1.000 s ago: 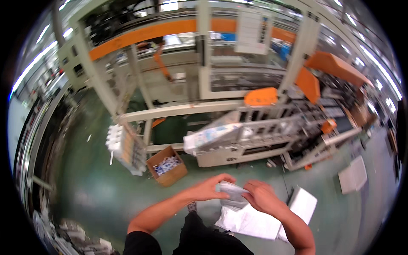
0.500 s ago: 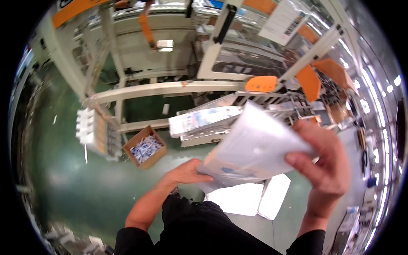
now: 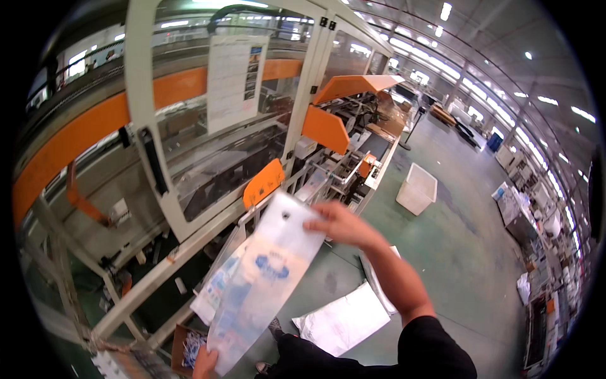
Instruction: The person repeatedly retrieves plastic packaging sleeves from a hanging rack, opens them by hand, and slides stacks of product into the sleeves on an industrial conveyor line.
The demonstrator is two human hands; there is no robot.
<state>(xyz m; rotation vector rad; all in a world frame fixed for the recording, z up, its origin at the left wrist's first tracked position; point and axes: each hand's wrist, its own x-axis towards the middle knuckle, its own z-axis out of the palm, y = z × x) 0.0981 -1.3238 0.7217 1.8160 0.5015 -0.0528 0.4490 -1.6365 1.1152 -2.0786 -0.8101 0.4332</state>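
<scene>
A long, whitish translucent plastic bag [image 3: 252,303] with a blue print and a small hole near its top stretches between my two hands. My right hand [image 3: 338,222] pinches its upper right edge. At the lower end, my left hand [image 3: 205,362] grips the left corner, partly cut off by the frame's lower rim. Just behind the held bag, more printed plastic bags [image 3: 218,287] lie on the machine's slanted outfeed. Whether the held piece is one bag or several layers, I cannot tell.
A framed machine with clear doors [image 3: 221,145] and orange guards [image 3: 264,183] stands ahead and left. Below it is a cardboard box [image 3: 180,350] of scraps. A white sack [image 3: 344,319] lies on the floor by my feet; a white bin [image 3: 416,189] stands farther right.
My view has swung to the right, bringing in more of the hall. The bag has gone from tilted and bunched to stretched lengthwise, its printed face showing, with both hands still on it.
</scene>
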